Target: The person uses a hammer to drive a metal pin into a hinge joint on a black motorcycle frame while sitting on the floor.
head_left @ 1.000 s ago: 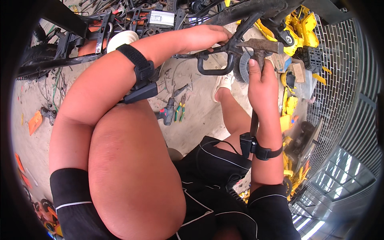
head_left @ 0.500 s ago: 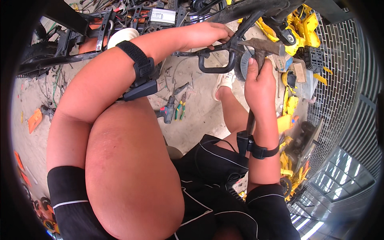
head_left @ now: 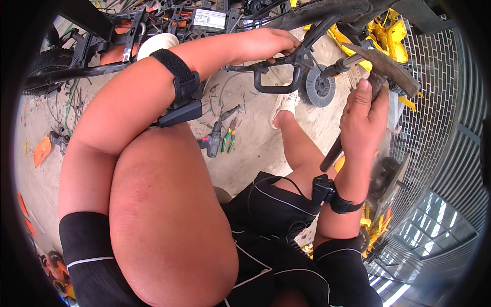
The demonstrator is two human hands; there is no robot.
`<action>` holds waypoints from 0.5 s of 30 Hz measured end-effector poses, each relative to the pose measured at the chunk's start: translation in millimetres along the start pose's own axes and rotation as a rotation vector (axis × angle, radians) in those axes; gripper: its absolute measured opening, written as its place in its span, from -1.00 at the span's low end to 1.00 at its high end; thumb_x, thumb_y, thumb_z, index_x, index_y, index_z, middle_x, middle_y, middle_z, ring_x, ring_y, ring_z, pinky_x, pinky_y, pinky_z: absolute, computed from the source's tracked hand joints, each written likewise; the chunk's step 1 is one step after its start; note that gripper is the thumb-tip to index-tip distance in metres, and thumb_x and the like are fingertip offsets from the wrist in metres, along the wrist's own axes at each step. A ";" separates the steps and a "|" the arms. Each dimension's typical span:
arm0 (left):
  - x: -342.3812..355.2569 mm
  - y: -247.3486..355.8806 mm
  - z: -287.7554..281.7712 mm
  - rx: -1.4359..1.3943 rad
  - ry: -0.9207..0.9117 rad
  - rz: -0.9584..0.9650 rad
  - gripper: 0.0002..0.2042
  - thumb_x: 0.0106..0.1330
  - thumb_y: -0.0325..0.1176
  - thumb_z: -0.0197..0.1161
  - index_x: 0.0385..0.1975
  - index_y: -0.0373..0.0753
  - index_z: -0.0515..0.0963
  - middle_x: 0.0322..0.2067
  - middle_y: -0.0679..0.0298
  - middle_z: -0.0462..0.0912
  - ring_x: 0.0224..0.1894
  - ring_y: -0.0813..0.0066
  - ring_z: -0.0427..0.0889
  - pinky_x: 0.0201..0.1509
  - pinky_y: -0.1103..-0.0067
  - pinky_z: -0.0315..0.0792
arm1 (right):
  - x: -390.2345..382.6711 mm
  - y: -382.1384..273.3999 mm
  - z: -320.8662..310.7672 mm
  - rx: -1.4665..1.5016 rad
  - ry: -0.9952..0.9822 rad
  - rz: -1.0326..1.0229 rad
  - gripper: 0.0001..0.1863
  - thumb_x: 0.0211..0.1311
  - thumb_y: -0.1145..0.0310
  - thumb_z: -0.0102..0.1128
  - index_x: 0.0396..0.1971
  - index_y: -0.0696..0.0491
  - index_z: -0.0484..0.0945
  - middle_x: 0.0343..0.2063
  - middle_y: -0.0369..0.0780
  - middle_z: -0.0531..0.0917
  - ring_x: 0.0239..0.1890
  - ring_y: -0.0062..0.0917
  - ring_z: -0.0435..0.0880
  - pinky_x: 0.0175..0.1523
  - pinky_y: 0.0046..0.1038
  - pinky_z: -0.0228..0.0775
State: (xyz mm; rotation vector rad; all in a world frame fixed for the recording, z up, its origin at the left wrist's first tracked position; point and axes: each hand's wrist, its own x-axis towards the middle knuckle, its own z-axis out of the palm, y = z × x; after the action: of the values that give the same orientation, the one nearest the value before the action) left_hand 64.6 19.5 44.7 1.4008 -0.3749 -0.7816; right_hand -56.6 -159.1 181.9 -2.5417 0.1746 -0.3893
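My right hand (head_left: 364,115) is closed round the shaft of a hammer (head_left: 388,69), thumb lying along it. The steel head is up at the right of the black metal frame (head_left: 279,90), apart from it. My left hand (head_left: 271,43) reaches across at the top and grips a bar of that frame, fingers curled over it beside a U-shaped loop. Part of the bar is hidden under the fingers. A short metal shaft (head_left: 343,65) projects from the frame toward the hammer head.
On the concrete floor lie a cordless drill (head_left: 211,143) and green-and-yellow pliers (head_left: 229,136). A grey round disc (head_left: 319,87) is beyond my foot. Yellow parts (head_left: 391,38) stand at upper right by a brick wall (head_left: 434,97). A silver box (head_left: 208,19) sits on the frame.
My right hand has swung the hammer right and away from the frame, uncovering the metal shaft and grey disc. My left hand keeps its grip in place.
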 end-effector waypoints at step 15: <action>5.4 -0.9 -1.3 -0.037 0.001 -0.002 -0.58 0.42 -0.20 0.03 0.21 -0.17 0.52 0.11 0.32 0.61 0.16 0.50 0.52 0.15 0.48 0.46 | -8.0 22.7 28.4 -0.122 -0.207 0.153 -0.65 0.49 0.11 0.10 -0.18 0.15 0.44 -0.52 -0.18 0.59 -0.47 -0.40 0.61 -0.34 -0.37 0.42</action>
State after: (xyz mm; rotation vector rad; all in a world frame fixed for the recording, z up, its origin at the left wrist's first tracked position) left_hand 69.0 16.8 42.4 1.3666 -0.3569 -0.7858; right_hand -56.3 -162.1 144.8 -2.6456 0.3206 -0.0570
